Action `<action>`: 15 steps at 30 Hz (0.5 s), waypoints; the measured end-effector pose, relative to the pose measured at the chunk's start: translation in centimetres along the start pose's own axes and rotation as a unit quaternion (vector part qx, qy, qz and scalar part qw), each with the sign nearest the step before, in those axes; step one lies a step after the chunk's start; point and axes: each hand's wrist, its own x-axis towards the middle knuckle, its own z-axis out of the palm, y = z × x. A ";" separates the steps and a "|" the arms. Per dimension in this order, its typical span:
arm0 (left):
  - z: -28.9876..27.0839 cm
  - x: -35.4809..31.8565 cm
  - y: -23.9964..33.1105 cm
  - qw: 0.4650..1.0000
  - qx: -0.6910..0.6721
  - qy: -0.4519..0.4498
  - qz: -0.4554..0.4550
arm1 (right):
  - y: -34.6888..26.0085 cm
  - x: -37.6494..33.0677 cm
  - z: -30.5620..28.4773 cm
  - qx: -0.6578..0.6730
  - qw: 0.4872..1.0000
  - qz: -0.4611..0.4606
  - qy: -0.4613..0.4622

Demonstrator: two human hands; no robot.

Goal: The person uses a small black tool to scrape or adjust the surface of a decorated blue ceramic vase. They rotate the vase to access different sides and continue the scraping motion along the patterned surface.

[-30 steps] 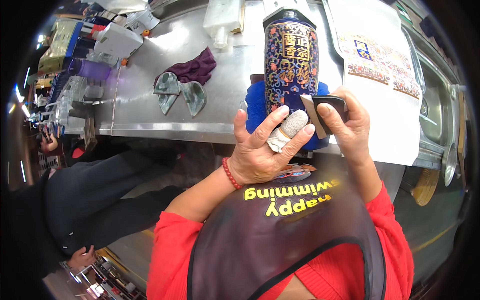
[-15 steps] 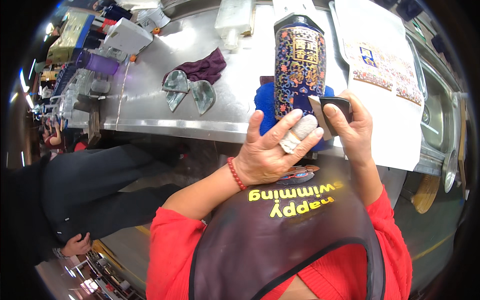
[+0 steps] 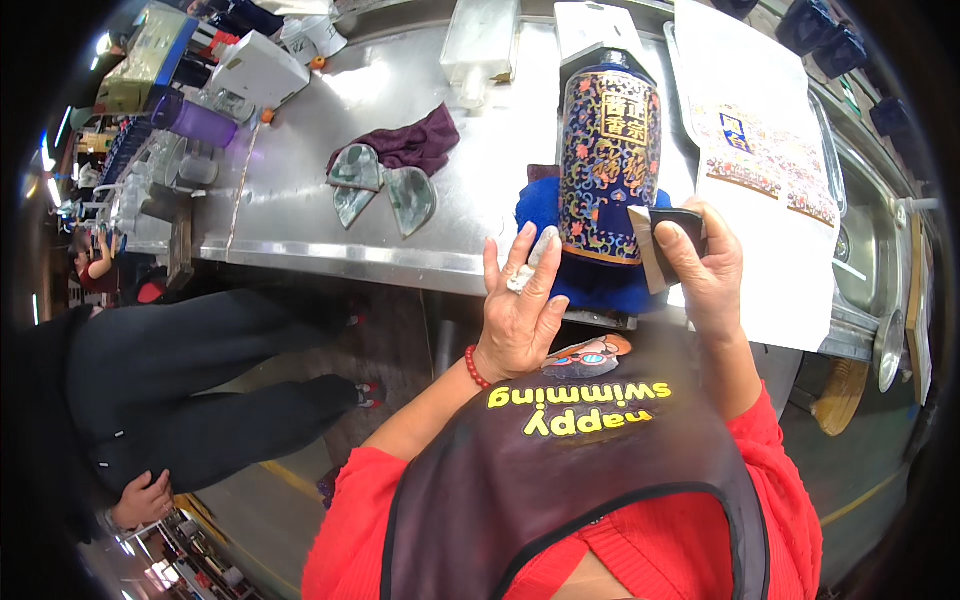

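Observation:
A dark blue bottle (image 3: 610, 165) with a gold and flowered pattern lies on a folded blue cloth (image 3: 537, 203) at the table's front edge, its neck pointing away from me. My right hand (image 3: 708, 270) grips a flat dark scraper-like piece (image 3: 677, 221) with a beige strip (image 3: 648, 250) along its edge. That strip is against the bottle's lower right side. Left of the bottle's base, my left hand (image 3: 518, 318) is open with fingers spread. A whitish wrap covers one of its fingers, and it holds nothing.
White sheets (image 3: 765, 255) with flowered prints lie to the right, beside a metal sink (image 3: 868, 262). Left on the steel table (image 3: 290, 190) are a purple cloth (image 3: 420, 140) and green marbled pieces (image 3: 408, 200). A clear container (image 3: 482, 45) stands behind. Another person (image 3: 200, 390) is at my left.
My left hand has drawn off the bottle's base toward the lower left, and its fingers have spread. The right hand keeps the scraper-like piece at the bottle's side.

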 end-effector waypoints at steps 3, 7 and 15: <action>-0.6 0.5 0.2 0.996 0.080 -0.005 0.044 | 0.1 0.2 0.0 0.013 1.000 -0.014 0.007; -1.5 2.0 0.8 0.969 0.205 -0.021 0.134 | 0.6 0.2 -0.2 0.016 1.000 0.007 0.007; -2.8 7.6 1.9 0.908 0.280 -0.084 0.301 | 0.7 -0.2 -1.2 0.118 0.990 0.060 0.047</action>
